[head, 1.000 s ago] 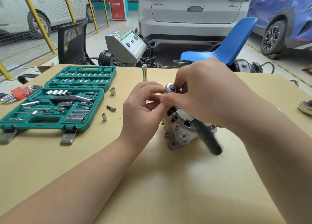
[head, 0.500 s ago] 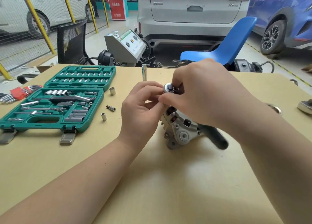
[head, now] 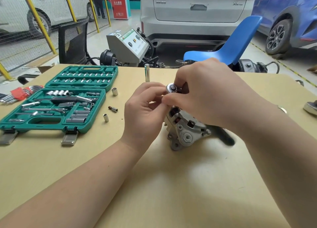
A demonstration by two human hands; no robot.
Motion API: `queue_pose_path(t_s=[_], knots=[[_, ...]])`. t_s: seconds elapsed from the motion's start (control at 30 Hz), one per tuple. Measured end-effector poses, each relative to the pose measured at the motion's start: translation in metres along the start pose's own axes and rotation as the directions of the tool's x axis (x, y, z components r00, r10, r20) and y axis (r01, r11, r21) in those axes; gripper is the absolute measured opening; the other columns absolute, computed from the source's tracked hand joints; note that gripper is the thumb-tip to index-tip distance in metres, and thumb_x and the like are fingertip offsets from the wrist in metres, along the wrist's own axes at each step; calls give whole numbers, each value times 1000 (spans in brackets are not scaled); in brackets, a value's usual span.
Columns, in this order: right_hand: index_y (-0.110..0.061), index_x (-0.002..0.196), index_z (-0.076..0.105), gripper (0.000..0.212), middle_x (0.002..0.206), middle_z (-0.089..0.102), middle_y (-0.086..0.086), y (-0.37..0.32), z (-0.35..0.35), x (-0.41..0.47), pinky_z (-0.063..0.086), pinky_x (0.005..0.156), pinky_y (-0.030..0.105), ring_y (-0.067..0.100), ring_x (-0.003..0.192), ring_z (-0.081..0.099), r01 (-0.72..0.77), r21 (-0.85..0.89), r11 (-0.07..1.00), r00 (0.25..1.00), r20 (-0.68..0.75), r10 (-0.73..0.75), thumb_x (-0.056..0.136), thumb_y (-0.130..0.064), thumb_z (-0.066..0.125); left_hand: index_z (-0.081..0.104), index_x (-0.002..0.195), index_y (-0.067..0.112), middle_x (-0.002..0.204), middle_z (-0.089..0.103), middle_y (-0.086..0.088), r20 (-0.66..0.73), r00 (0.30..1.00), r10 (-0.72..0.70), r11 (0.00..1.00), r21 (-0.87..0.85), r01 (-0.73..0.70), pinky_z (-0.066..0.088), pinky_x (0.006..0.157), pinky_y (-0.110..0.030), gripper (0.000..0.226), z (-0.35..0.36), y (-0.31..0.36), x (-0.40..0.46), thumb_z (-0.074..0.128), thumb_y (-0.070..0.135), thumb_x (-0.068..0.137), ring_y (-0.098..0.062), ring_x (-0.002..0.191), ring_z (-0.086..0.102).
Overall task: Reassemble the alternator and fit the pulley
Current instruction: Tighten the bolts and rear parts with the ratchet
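A grey cast alternator (head: 184,130) stands on the tan table (head: 154,184), its upper half hidden behind my hands. A ratchet sits on top of it: the shiny round head (head: 171,87) shows between my fingers, and the dark handle (head: 224,137), blurred, sticks out low to the right under my right wrist. My left hand (head: 143,115) curls its fingers round the part just below the ratchet head. My right hand (head: 205,93) pinches the ratchet head from the right and above. The pulley is not recognisable here.
An open green socket case (head: 56,100) lies at the left, with hex keys (head: 18,94) beyond it. Loose sockets (head: 114,91) (head: 106,117), a bit (head: 113,109) and an upright extension (head: 147,72) stand between case and alternator. A metal part (head: 311,107) lies at the right edge.
The ratchet handle has swung from pointing toward me round to the right and back a little. Both hands have stayed at the ratchet head.
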State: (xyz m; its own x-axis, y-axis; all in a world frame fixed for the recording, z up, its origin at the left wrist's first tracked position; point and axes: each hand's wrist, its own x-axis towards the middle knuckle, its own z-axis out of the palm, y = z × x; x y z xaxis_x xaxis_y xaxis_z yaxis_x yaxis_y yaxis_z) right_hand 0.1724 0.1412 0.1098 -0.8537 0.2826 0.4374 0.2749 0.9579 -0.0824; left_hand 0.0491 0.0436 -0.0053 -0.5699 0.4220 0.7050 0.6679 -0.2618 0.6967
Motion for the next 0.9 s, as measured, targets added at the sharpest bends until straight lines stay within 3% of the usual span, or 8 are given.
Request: queue_pose_path(t_s=[0.1, 0.2, 0.37, 0.57, 0.67, 0.8, 0.9], knots=[[-27, 100, 73, 13, 89, 67, -3, 5, -4, 2, 54, 75, 41, 27, 89, 61, 66, 19, 998, 996, 58, -67, 93, -38, 73, 81, 106, 0, 108, 72, -11, 25, 999, 31, 999, 4, -32, 59, 81, -27, 11, -1, -1, 1, 78, 4, 97, -12, 95, 69], [-28, 102, 76, 14, 90, 69, -4, 6, -6, 2, 56, 77, 41, 25, 88, 62, 39, 50, 998, 997, 60, -42, 93, -39, 72, 80, 109, -1, 110, 70, -12, 7, 999, 38, 999, -7, -38, 58, 81, -21, 16, 0, 1, 0, 77, 9, 97, -3, 93, 68], [-20, 80, 70, 39, 73, 66, 0, 1, 1, -1, 54, 69, 38, 25, 76, 60, -14, 17, 1000, 1000, -19, 15, 86, -59, 67, 81, 104, 1, 104, 72, -10, 13, 1000, -8, 1000, -27, 8, 56, 76, -21, 12, 0, -2, 0, 82, 2, 92, -9, 90, 67], [-29, 104, 74, 13, 95, 66, -7, 8, -5, 3, 54, 78, 42, 25, 93, 60, 101, 49, 994, 992, 70, -105, 92, -34, 75, 82, 108, 6, 106, 73, -6, 46, 999, -8, 999, -38, 10, 59, 79, -33, 12, -2, -3, 1, 79, 11, 97, -20, 92, 69], [-28, 97, 75, 18, 86, 66, -7, 7, -5, 2, 55, 75, 40, 23, 86, 59, 39, 49, 998, 998, 47, -42, 91, -45, 72, 81, 109, 3, 106, 73, -8, 32, 999, 0, 1000, -22, 1, 60, 78, -28, 15, -1, -2, 0, 78, 12, 98, -10, 92, 69], [-19, 76, 69, 43, 69, 64, 0, 3, -1, -1, 51, 67, 38, 24, 72, 58, -12, 31, 999, 1000, -19, 13, 85, -61, 66, 79, 103, 7, 102, 73, -7, 16, 1000, -24, 999, -48, 25, 55, 76, -17, 10, 0, -1, -1, 81, 3, 94, -7, 90, 69], [-23, 90, 72, 27, 80, 65, -3, 5, -3, 1, 52, 71, 39, 25, 81, 59, 46, 23, 999, 998, 33, -46, 91, -49, 71, 79, 97, 0, 101, 73, -8, 24, 1000, 3, 1000, -15, -2, 53, 78, -15, 3, 0, -2, 1, 80, 2, 94, -3, 91, 66]])
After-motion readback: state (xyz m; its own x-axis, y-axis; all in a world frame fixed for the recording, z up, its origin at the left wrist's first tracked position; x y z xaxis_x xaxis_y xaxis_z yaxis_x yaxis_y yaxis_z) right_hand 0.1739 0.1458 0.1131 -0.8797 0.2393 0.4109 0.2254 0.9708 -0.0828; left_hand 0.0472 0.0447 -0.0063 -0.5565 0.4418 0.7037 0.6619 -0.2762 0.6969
